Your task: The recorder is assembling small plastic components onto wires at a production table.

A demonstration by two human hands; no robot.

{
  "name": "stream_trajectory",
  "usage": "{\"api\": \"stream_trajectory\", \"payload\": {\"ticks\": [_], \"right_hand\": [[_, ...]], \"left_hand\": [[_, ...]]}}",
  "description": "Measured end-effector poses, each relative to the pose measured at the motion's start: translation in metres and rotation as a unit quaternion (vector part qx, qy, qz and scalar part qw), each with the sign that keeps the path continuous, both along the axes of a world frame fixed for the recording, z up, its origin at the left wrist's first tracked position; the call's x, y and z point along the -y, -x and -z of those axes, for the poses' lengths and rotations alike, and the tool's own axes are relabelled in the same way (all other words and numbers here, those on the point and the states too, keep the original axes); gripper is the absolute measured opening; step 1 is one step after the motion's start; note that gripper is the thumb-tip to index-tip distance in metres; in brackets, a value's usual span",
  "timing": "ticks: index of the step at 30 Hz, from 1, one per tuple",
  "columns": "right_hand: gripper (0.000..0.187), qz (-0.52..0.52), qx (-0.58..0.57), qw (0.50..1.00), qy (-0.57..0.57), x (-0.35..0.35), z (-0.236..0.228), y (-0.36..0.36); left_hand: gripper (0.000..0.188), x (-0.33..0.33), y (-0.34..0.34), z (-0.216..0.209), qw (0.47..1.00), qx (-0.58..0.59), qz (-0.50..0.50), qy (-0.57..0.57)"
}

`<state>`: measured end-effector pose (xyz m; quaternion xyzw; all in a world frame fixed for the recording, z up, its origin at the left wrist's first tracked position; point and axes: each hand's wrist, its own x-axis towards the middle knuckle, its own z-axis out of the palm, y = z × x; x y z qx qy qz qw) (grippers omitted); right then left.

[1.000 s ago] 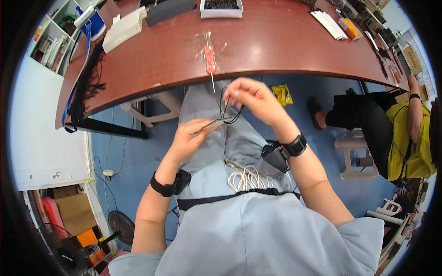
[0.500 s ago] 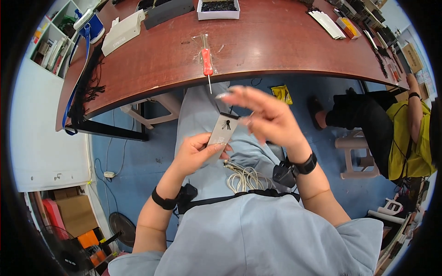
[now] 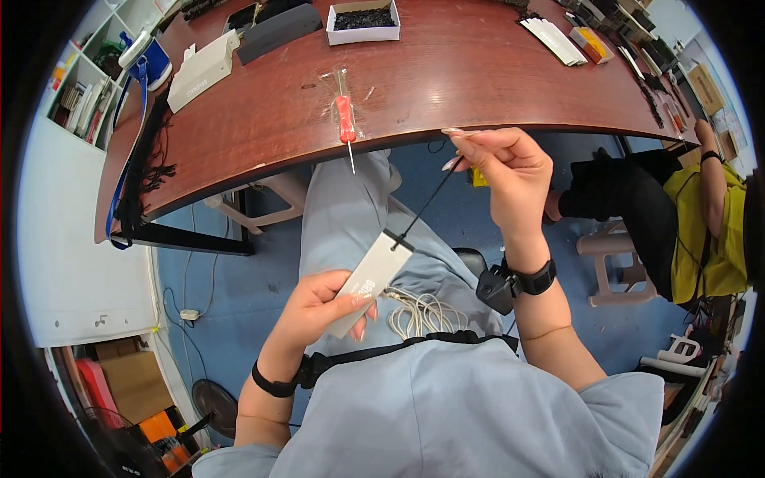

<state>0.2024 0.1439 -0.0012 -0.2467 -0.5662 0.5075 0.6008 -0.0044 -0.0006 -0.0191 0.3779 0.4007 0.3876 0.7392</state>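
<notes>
"Where is the flat, light-grey rectangular tag (image 3: 380, 268)?"

"Held in the air above the person's lap, off the near edge of the reddish-brown wooden bench (image 3: 462, 88). The left hand (image 3: 320, 307) grasps its lower part, thumb on top."

"And the right hand (image 3: 516, 171)?"

"Raised near that edge, pinching a thin black cord (image 3: 430, 196) in its fingertips. The cord runs straight to the hole by the tag's black-edged end."

"Any writing?"

"Pale lettering on the tag, just beside the thumb, too small for me to make out. The long cream cardboard carton (image 3: 204, 73) near the bench's left end carries print too."

"Anything at the near edge?"

"A slim red-handled tool (image 3: 345, 119), its metal shaft jutting past it. Near the far edge stands a white cardboard box (image 3: 363, 36) of black bits."
</notes>
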Motion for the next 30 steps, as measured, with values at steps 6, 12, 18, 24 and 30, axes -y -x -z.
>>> {"api": "stream_trajectory", "payload": {"ticks": [6,12,18,24,30], "right_hand": [[0.022,0.085,0.101,0.991,0.006,0.007,0.002,0.016],[0.018,-0.131,0.282,0.945,-0.102,0.073,-0.005,0.037],[0.014,-0.155,0.293,0.94,-0.083,0.029,-0.017,0.028],[0.017,-0.02,0.349,0.936,0.043,-0.094,-0.065,-0.043],[0.02,-0.325,-0.029,0.913,0.244,-0.101,-0.052,-0.071]], "left_hand": [[0.019,-0.001,-0.013,-0.01,0.985,0.119,-0.119,-0.047],[0.018,-0.011,-0.03,-0.005,0.91,0.074,-0.337,-0.232],[0.028,-0.018,-0.042,-0.009,0.892,0.05,-0.4,-0.206],[0.024,-0.008,-0.023,0.003,0.924,0.007,-0.337,-0.183],[0.021,0.0,-0.019,0.004,0.937,-0.014,-0.318,-0.14]]}}
